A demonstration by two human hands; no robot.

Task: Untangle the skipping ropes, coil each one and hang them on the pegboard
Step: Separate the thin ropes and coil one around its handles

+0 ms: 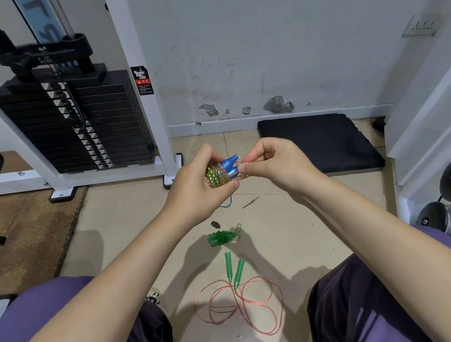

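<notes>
I am coiling: left hand (200, 185) grips the glittery blue-handled rope bundle (223, 171); right hand (272, 162) pinches its end. Next, tuck it securely.

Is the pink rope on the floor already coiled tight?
No, the pink rope lies in loose, spread loops on the floor.

A blue-handled rope (225, 170) is wound tight into a glittery bundle, held up between both hands. On the floor below lie a small green coiled rope (222, 237) and — nearer the knees — a loose pink rope (239, 303) in sprawling loops, its two green handles (234, 269) side by side.
</notes>
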